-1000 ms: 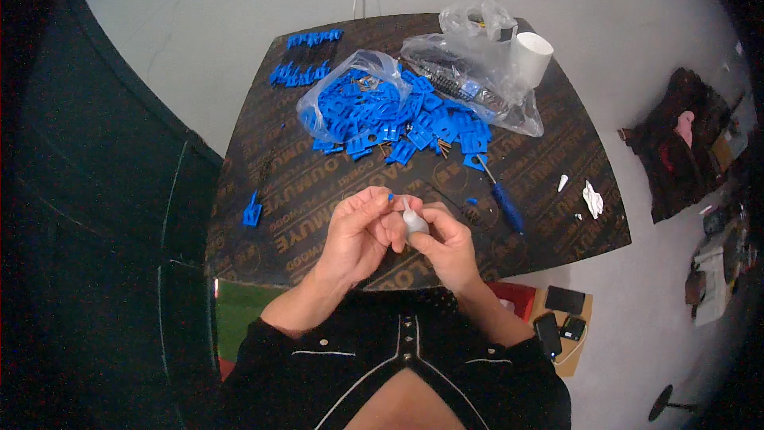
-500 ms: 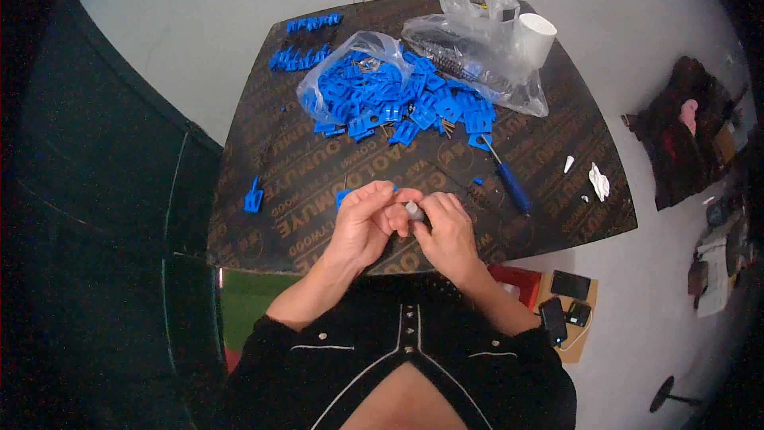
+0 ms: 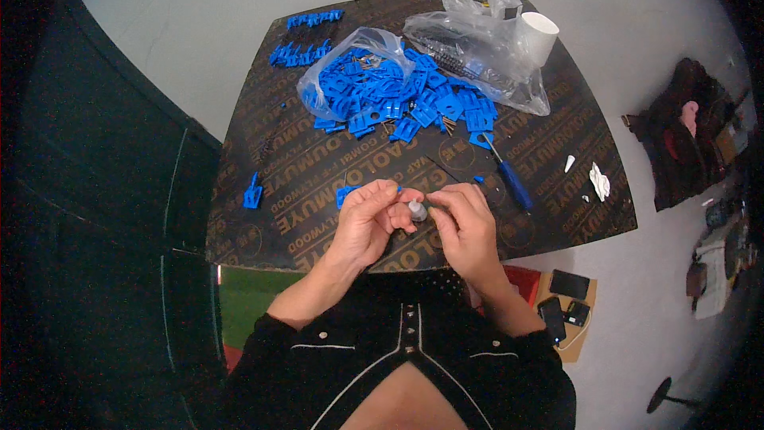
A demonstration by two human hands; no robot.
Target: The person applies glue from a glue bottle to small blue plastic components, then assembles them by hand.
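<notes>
I see both hands meeting over the near edge of the dark board (image 3: 318, 183), at about 6 o'clock from its middle. My left hand (image 3: 362, 223) is curled, its fingertips pinching a small blue clip (image 3: 347, 193) that sticks out at 10 o'clock from the knuckles. My right hand (image 3: 465, 227) is also curled, thumb and forefinger pressed toward the left hand. Between the 2 hands sits a small pale grey piece (image 3: 416, 210), touched by fingertips of both (which hand bears its weight, I cannot tell).

At 12 o'clock from the hands lies a heap of blue clips (image 3: 406, 99), spilling partly out of a clear bag (image 3: 350, 56). A second clear bag (image 3: 477, 48) lies at 1 o'clock, just beside the heap, with dark small parts inside (too small to make out). A white cup (image 3: 537, 36) stands touching that bag at the far right corner of the board. 2 short rows of blue clips (image 3: 306, 40) lie at 11 o'clock, near the far edge.

A screwdriver with a blue handle (image 3: 509, 179) lies at 2 o'clock from the right hand, close but apart from it. 1 lone blue clip (image 3: 253, 191) stands at 9 o'clock, near the left edge. White scraps (image 3: 598, 181) lie at 3 o'clock, well apart from the hands.

Off the board, dark flat devices (image 3: 565, 299) lie on the floor at 4 o'clock.
</notes>
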